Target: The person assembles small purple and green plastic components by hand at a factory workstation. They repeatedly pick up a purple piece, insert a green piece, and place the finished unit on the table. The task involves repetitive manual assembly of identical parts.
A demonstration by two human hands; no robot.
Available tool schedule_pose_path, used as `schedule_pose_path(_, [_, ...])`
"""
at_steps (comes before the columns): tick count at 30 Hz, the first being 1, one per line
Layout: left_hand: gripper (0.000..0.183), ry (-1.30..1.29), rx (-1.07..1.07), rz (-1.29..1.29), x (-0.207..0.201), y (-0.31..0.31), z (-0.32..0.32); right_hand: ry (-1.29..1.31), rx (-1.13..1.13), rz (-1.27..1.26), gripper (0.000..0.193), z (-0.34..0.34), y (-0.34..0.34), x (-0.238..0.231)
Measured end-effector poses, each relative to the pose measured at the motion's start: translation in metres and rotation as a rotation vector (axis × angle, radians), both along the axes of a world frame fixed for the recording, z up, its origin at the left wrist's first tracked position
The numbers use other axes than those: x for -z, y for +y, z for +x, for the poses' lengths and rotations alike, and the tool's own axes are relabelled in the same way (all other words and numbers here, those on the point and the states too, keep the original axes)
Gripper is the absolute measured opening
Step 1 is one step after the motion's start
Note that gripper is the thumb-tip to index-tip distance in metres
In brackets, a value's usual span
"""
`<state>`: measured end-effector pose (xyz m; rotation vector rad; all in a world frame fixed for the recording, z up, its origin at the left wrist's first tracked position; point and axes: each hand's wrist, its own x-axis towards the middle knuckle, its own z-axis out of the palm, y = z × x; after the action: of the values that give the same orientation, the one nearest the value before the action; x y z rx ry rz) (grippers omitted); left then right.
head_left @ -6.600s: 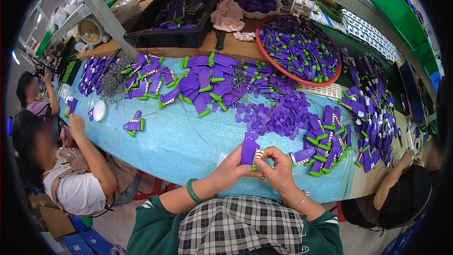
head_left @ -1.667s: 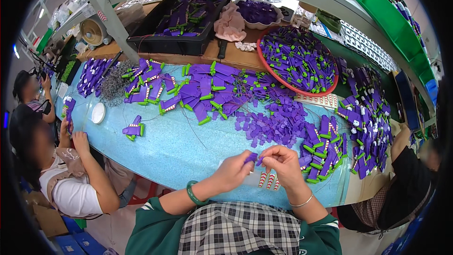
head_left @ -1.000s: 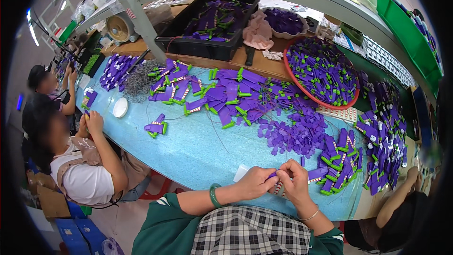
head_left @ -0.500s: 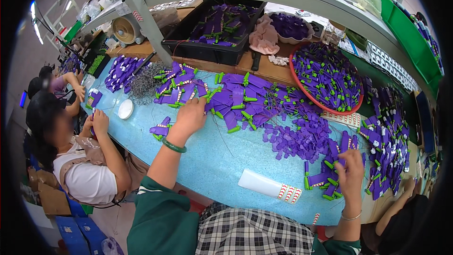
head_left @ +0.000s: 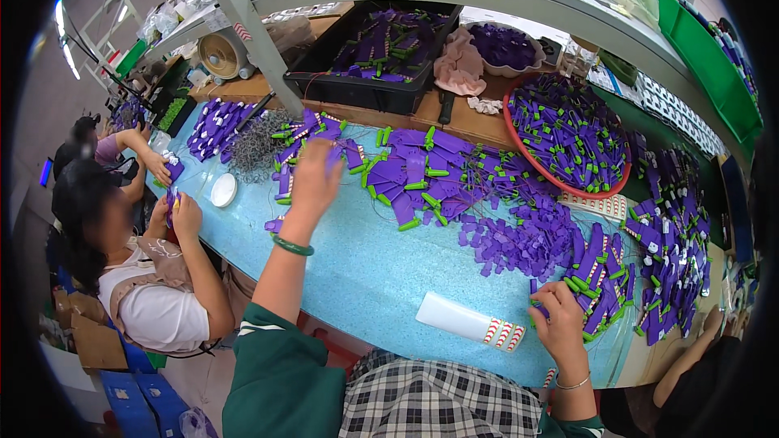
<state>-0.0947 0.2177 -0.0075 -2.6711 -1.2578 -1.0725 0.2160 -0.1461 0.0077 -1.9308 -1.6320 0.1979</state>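
My left hand, with a green bangle on the wrist, is over the left part of the table, near flat purple pieces with green ends. It is smeared by motion; a purple patch shows at its fingers, but whether it is held is unclear. My right hand is at the lower right, fingers bent together at a small purple piece with a green end. Beside it lies a heap of purple-and-green pieces with red-and-white striped stickers. A white sticker strip lies between my hands.
Small purple pieces lie mid-table. A red basin of purple-and-green parts and a black crate stand behind. A white lid and tangled wires lie left. Co-workers sit at left; another person's arm shows right.
My left hand has lifted away from the purple pieces, moving up and left. My right hand has come down and left, its fingers closing at a purple-and-green piece.
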Motion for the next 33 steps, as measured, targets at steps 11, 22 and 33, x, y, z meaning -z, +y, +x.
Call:
schedule_pose_path(11, [0.057, 0.433, 0.091, -0.127, 0.025, -0.055, 0.096, 0.016, -0.211, -0.061, 0.018, -0.031, 0.004, 0.012])
schedule_pose_path(22, [0.046, 0.095, 0.282, -0.304, 0.003, -0.138, 0.066, 0.056, -0.233, -0.047, 0.017, -0.028, 0.007, 0.018])
schedule_pose_path(33, [0.032, 0.458, 0.188, -0.035, 0.028, -0.035, -0.001, 0.064, -0.202, -0.049, 0.018, -0.029, 0.005, 0.016])
